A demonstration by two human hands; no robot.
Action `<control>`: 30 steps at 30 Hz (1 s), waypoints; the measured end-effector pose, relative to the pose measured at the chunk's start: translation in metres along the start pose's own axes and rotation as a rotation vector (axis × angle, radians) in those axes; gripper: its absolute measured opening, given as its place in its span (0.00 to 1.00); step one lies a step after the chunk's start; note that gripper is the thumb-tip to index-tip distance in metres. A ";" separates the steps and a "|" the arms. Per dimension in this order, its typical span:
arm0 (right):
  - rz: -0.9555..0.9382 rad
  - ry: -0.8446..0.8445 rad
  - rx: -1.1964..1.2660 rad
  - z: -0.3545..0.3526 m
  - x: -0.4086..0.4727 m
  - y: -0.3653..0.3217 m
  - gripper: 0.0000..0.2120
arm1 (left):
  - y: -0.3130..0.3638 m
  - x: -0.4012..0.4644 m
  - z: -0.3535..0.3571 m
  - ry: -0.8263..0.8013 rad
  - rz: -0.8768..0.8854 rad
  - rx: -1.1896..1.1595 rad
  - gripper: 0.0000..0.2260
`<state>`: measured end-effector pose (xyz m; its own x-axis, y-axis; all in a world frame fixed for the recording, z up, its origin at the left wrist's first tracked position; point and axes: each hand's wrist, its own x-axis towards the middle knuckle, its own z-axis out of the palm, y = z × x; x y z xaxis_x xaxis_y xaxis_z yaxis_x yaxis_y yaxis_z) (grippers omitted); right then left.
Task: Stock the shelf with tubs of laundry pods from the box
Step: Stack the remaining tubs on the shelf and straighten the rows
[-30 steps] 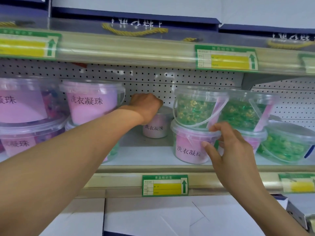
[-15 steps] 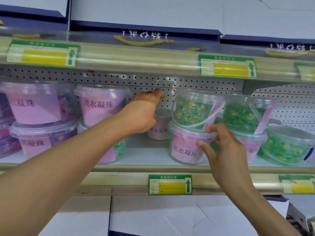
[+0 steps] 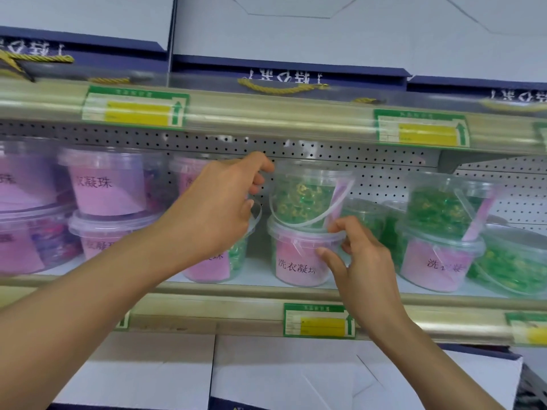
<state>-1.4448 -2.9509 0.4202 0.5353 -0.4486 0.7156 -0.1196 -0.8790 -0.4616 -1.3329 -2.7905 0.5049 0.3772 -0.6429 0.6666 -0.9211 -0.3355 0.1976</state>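
Note:
A clear tub of green pods (image 3: 302,196) sits stacked on a pink-labelled tub (image 3: 296,255) at the middle of the shelf (image 3: 236,303). My right hand (image 3: 367,261) grips the lower tub at its right side, thumb on the label and fingers at the rim. My left hand (image 3: 219,208) hovers in front of the neighbouring stack (image 3: 192,179), with its fingers curled between that stack and the green tub. Whether it holds anything is unclear. The small tub at the back is hidden.
More stacked tubs fill the shelf: pink-labelled ones at the left (image 3: 106,184), another green-on-pink stack (image 3: 438,208) and a green tub (image 3: 515,261) at the right. The upper shelf rail (image 3: 266,113) hangs low overhead. White cartons (image 3: 266,374) lie below.
My left hand drew back from the small tub at the rear. The stack under my right hand slid left, which widened the gap to the right-hand stack. The view moved closer.

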 end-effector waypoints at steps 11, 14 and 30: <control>0.036 -0.118 0.010 -0.008 0.000 0.000 0.18 | 0.000 0.000 0.006 0.026 0.023 -0.031 0.23; 0.152 -0.077 0.155 -0.023 0.007 -0.007 0.22 | 0.003 0.001 0.010 0.076 0.045 -0.045 0.25; 0.099 0.096 0.311 -0.047 0.056 -0.013 0.15 | 0.007 0.033 0.037 0.031 -0.225 -0.306 0.17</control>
<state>-1.4521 -2.9726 0.4908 0.4512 -0.5552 0.6987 0.1019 -0.7458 -0.6584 -1.3231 -2.8393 0.5014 0.5742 -0.5538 0.6030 -0.8039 -0.2417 0.5435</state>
